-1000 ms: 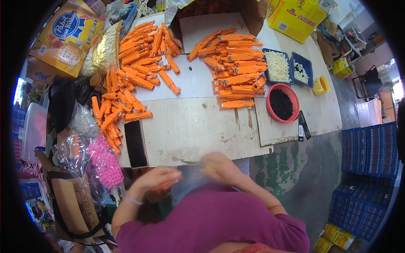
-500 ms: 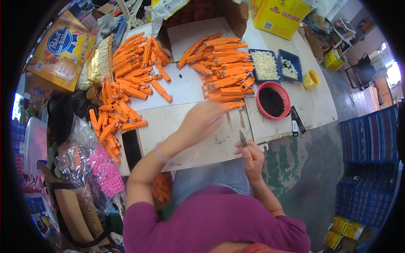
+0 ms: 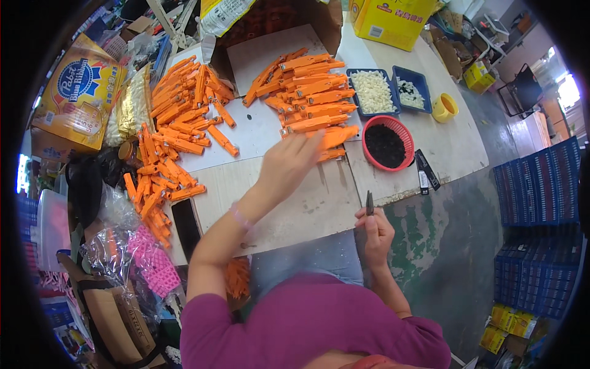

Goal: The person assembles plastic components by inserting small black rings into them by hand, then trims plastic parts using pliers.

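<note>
My left hand (image 3: 290, 161) is at the near end of the right-hand pile of long orange plastic parts (image 3: 313, 98). Its fingers close on one orange part (image 3: 337, 136), which lies slanted across the others; the fingertips are partly hidden. Past the table's front edge, my right hand (image 3: 377, 237) grips a dark, pointed pair of tweezers (image 3: 370, 204) with the tip upward. To the right of the orange pile sits a red basket (image 3: 408, 130) of small black pieces. Behind it are two blue trays, one full of small white pieces (image 3: 372, 89), the other (image 3: 420, 80) partly filled.
A second heap of orange parts (image 3: 178, 129) spreads over the table's left side. A dark phone (image 3: 186, 224) lies by the near left edge. A yellow cup (image 3: 444, 109) and black packets (image 3: 424, 172) are at the right; a yellow box (image 3: 390, 27) stands behind.
My left hand has moved forward onto the near end of the right pile and taken hold of an orange part. The tweezers in my right hand have turned more upright.
</note>
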{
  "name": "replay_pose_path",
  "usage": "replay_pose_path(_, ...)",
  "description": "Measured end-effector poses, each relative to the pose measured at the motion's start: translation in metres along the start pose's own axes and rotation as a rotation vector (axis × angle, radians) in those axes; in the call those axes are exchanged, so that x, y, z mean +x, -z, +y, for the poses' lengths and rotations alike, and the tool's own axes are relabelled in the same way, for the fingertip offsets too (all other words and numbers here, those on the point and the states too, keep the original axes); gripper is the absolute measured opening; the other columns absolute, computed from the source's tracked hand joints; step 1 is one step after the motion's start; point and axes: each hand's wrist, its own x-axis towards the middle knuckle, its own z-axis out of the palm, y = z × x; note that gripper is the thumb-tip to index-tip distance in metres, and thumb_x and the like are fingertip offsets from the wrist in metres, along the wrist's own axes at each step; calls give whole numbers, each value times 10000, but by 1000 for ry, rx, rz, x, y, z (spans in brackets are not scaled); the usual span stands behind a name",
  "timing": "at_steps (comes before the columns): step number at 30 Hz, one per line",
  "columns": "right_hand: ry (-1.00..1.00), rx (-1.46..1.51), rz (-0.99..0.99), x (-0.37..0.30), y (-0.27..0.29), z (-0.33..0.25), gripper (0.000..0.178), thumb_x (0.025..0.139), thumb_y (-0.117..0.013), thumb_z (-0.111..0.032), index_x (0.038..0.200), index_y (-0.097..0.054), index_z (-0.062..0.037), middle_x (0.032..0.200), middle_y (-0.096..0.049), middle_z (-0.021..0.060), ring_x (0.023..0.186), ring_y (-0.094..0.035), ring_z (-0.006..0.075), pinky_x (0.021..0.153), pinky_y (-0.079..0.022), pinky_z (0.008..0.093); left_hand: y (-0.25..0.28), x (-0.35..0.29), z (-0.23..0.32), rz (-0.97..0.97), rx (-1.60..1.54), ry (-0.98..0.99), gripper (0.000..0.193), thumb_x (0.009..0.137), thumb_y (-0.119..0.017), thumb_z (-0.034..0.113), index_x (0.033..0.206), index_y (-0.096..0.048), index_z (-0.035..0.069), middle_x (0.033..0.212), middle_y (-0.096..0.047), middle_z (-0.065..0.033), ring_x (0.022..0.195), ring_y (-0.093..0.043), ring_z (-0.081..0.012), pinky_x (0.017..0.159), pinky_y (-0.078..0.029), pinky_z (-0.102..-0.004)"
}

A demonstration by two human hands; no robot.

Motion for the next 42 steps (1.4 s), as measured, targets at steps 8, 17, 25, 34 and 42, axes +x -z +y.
replay_pose_path(8,59,67,3,25,-18,-8,343,957,-453,-206,736,-590,18,888,-611,101,790,-541,152,683,-413,267,18,-112,12,-168,3,162,509,751,-709,188,1208,-541,42,851,-553,-87,835,-545,-259,790,-425,-385)
replay_pose_path(17,28,-107,-131,15,-17,-20,288,920,-515,-167,736,-619,29,888,-622,94,828,-579,170,745,-437,284,-16,-78,27,-543,-43,498,388,773,-680,195,1110,-563,41,968,-568,-115,874,-559,-264,805,-422,-412)
replay_pose_path(25,-108,-146,-179,12,-12,0,195,882,-589,-145,785,-654,11,889,-643,126,857,-616,209,752,-464,298,-11,-104,43,-167,-126,273,363,757,-690,182,1064,-592,15,980,-565,-116,975,-542,-310,846,-446,-420)
replay_pose_path(34,94,-300,-238,22,-31,-13,157,853,-610,-123,831,-645,29,949,-628,174,845,-604,300,755,-466,343,-18,-107,51,-140,-164,369,321,769,-679,143,1052,-591,19,916,-589,-109,919,-573,-285,787,-471,-384)
replay_pose_path(42,-36,-337,-317,15,-39,-7,216,873,-593,-150,872,-630,64,998,-622,194,896,-603,337,791,-467,371,-2,-93,42,104,-256,403,264,780,-668,129,1025,-612,48,730,-571,-77,664,-553,-248,584,-459,-363)
